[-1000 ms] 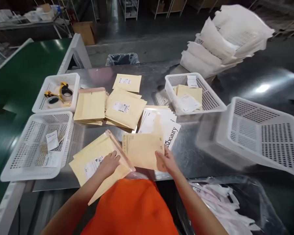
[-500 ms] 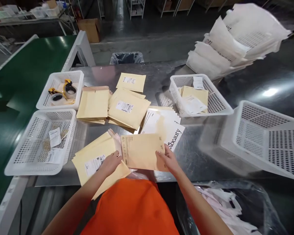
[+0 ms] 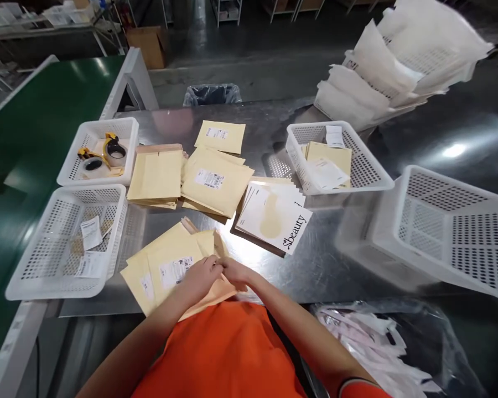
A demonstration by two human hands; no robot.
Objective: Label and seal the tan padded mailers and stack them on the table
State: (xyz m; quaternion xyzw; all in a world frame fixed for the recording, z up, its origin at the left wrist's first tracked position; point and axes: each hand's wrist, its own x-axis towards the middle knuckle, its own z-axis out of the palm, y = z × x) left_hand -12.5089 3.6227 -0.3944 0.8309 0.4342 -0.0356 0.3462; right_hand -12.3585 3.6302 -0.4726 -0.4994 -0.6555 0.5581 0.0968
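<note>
At the table's near edge my left hand [image 3: 199,278] and my right hand [image 3: 234,272] meet at the right-hand end of a labelled padded envelope [image 3: 182,251]. Both hands have curled fingers and grip this end, which bends up behind them; the fingertips are partly hidden. The envelope lies on other yellow padded envelopes, one with a white label [image 3: 148,286] showing. Beyond my hands sits a fanned stack of white printed cards [image 3: 269,218] marked "beauty".
Stacked padded envelopes [image 3: 155,174] and labelled ones [image 3: 216,182] lie farther back. Baskets stand left, one with tape dispensers [image 3: 103,155], one with paper slips [image 3: 92,232]. A basket of envelopes [image 3: 340,188] and another basket [image 3: 452,265] are right. A green conveyor [image 3: 62,105] runs left.
My right hand has moved left to meet my left hand at the envelope's end. The tan printed piece it held is no longer in plain view, and the white cards are uncovered.
</note>
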